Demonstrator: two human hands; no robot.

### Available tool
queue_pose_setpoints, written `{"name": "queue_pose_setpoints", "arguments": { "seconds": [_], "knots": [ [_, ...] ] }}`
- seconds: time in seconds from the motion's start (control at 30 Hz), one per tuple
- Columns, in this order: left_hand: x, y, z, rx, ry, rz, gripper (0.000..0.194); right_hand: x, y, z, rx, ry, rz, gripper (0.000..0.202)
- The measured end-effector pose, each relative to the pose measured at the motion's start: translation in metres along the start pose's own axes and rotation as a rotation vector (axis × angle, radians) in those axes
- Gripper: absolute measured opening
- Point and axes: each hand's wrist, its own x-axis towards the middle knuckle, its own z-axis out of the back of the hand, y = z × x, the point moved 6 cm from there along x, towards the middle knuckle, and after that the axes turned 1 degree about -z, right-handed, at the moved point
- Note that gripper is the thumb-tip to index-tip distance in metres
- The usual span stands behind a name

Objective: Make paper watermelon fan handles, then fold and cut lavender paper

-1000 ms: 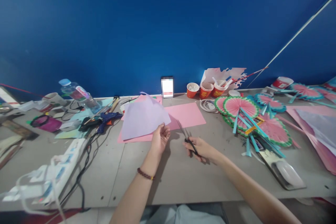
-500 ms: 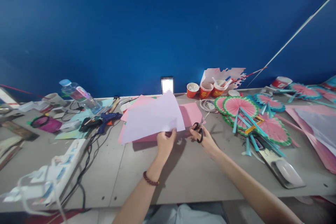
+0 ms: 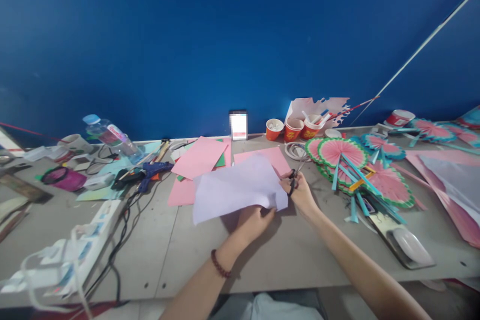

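My left hand (image 3: pixel 257 222) is closed on the near right corner of a large lilac sheet of paper (image 3: pixel 236 185), thumb above and the other fingers beneath it. The sheet is raised over the table and bends up near that corner. In my right hand (image 3: pixel 303 195) are black-handled scissors (image 3: pixel 293 180), blades pointing away toward the back of the table. The scissors are close to the sheet's right edge; whether they touch it I cannot tell. Pink sheets (image 3: pixel 200 157) lie behind and under the lilac one, with another pink sheet (image 3: pixel 272 157) nearer the scissors.
Pleated pink and green paper fans (image 3: pixel 343 152) lie to the right, by a white computer mouse (image 3: pixel 410 247). Red paper cups (image 3: pixel 294 130) and a phone (image 3: pixel 239 126) stand along the wall. On the left are a glue gun (image 3: pixel 153 170), a bottle (image 3: pixel 112 135) and a power strip (image 3: pixel 92 245).
The lilac sheet has come nearer and to the right, uncovering pink sheets behind it. My left hand has moved right with its corner, close to the scissors. My right hand has shifted slightly right.
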Motion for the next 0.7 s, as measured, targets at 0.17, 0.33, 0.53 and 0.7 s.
{"name": "queue_pose_setpoints", "arguments": {
  "seconds": [0.17,0.33,0.53,0.7],
  "knots": [
    [0.006,0.001,0.003,-0.053,-0.018,0.026,0.024,0.003,-0.003,0.006,0.048,-0.067,0.02,0.046],
    [0.011,0.021,-0.012,-0.595,0.177,0.337,0.051,0.0,0.0,0.002,0.096,-0.046,0.037,0.041],
    [0.013,0.023,-0.019,-0.978,0.17,0.499,0.04,-0.006,0.002,-0.006,0.158,-0.001,-0.042,0.044],
    [0.012,0.033,-0.005,-0.86,-0.166,0.375,0.028,-0.005,0.003,-0.006,0.152,0.001,-0.056,0.047]
  ]
}}
